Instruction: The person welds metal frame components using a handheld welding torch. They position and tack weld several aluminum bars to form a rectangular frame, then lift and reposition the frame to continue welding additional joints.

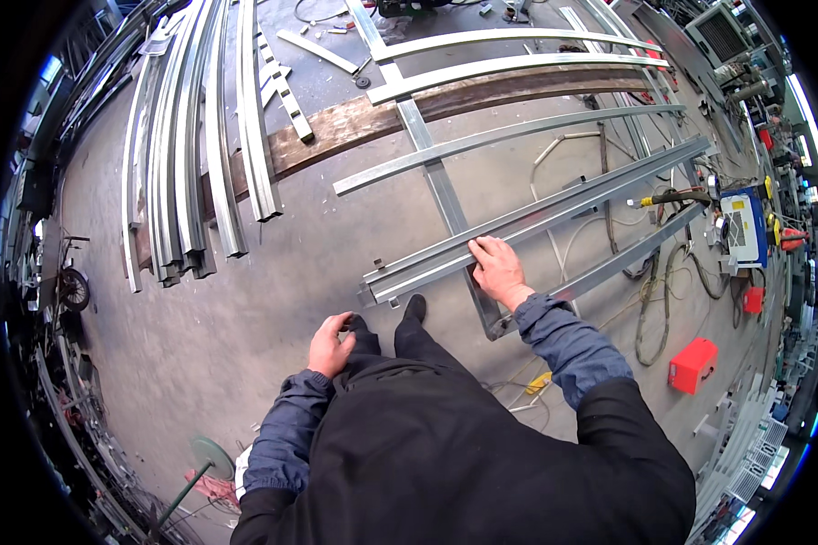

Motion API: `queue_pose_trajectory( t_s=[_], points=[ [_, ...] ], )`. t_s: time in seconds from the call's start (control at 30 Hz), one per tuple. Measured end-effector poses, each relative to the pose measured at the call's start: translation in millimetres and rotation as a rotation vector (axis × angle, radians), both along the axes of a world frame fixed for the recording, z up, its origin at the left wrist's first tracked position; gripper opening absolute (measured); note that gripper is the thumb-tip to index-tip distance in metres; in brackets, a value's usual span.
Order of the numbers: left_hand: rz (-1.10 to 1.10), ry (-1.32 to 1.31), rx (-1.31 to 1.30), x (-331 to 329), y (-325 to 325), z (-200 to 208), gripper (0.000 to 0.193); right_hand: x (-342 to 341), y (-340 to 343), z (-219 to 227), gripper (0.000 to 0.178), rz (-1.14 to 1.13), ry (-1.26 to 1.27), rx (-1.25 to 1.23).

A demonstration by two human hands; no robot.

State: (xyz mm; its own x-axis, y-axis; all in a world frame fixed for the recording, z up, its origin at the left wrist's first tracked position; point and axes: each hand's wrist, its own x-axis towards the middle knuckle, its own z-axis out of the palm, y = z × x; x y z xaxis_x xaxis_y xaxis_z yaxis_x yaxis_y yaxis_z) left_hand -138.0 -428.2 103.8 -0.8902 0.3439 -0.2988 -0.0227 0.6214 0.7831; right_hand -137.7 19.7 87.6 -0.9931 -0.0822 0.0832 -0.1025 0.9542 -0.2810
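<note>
My right hand (500, 272) lies over the near edge of a long grey metal channel (536, 222), its fingers bent round the rim and the thumb low on the near side. This channel rests across a welded-looking frame of rectangular metal tubes (445, 195), close to the frame's near corner. Beside my thigh, my left hand (330, 347) hangs away from the metal, its fingers loosely bent and the thumb apart from them. Nothing shows between them. Near the channel's left end, a small metal tab (394, 302) sticks out at its lower edge.
Several long metal profiles (177, 154) lie at the far left on a brown beam (336, 132). More bars (518, 70) cross the frame farther off. To the right are cables (650, 309), a blue-and-white machine (743, 227) and a red box (693, 366). A green round stand (211, 457) stands lower left.
</note>
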Motion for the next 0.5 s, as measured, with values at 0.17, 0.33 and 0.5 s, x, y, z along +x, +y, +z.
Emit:
queue_pose_trajectory(
  t_s=[0.17, 0.33, 0.5],
  points=[
    [-0.076, 0.012, -0.055, -17, 5, 3, 0.063, -4, -5, -11, 0.069, -0.652, 0.164, -0.231],
    [-0.222, 0.262, -0.160, -37, 25, -22, 0.094, -42, 30, -54, 0.107, -1.328, -0.152, -0.971],
    [-0.288, 0.221, -0.256, -64, 42, -35, 0.089, -59, 16, -55, 0.080, -1.436, -0.090, -0.827]
  ],
)
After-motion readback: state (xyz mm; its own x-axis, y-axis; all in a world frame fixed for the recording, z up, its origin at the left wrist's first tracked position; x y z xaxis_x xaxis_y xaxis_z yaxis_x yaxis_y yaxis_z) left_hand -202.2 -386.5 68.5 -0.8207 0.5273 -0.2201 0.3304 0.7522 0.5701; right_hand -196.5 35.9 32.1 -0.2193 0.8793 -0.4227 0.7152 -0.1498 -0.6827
